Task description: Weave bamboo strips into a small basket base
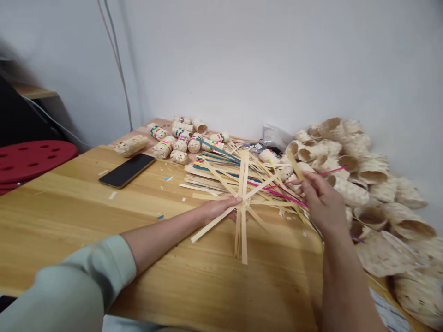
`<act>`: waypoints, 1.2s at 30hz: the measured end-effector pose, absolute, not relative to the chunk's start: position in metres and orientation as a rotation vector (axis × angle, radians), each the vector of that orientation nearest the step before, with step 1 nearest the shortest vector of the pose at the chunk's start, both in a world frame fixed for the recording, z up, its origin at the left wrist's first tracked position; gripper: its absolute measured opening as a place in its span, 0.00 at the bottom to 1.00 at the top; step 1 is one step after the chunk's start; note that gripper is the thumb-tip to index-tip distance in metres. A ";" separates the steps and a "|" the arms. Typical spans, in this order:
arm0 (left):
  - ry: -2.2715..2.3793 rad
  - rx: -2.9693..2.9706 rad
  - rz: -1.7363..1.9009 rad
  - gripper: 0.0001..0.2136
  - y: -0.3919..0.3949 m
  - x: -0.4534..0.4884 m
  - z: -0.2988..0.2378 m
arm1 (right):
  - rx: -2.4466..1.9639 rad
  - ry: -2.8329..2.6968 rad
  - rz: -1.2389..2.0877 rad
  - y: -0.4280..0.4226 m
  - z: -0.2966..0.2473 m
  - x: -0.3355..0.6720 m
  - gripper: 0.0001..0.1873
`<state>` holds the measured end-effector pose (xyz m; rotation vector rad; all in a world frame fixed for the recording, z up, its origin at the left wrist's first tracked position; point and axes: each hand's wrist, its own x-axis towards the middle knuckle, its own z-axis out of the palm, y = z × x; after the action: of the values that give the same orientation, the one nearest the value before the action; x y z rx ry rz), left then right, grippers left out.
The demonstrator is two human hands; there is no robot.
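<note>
My left hand (221, 208) is closed on a star-shaped weave of pale bamboo strips (244, 235), gripping it close to the centre where the strips cross. The strips fan out in several directions above the table. To the right, my right hand (321, 198) pinches a single loose bamboo strip (295, 165), which points up and to the left. Behind the weave lies a pile of loose strips (211, 173), mostly pale, with some blue, yellow and pink ones among them.
Woven bamboo tubes (374, 168) are heaped along the right side by the wall. Smaller tubes with coloured bands (164, 146) lie at the back left. A black phone (127, 171) rests on the wooden table (69, 221); a red stool (34, 159) stands beyond its left edge.
</note>
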<state>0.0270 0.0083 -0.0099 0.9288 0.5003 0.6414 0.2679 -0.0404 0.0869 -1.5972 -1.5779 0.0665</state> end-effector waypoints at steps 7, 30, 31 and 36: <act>0.486 0.920 0.605 0.18 0.005 0.029 -0.008 | -1.574 -1.757 0.153 -0.040 0.081 0.240 0.14; 0.475 0.887 0.690 0.22 -0.001 0.030 -0.004 | -1.459 -1.482 0.432 -0.037 0.075 0.233 0.15; 0.486 0.878 0.694 0.22 -0.002 0.030 -0.004 | -1.451 -1.489 0.429 -0.038 0.075 0.232 0.15; 0.483 0.813 0.695 0.19 0.000 0.031 -0.005 | -1.460 -1.494 0.419 -0.039 0.076 0.233 0.13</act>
<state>0.0312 0.0004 -0.0053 0.8127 0.4834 0.6951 0.2330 -0.0386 0.0763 -1.4597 -1.4941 0.4190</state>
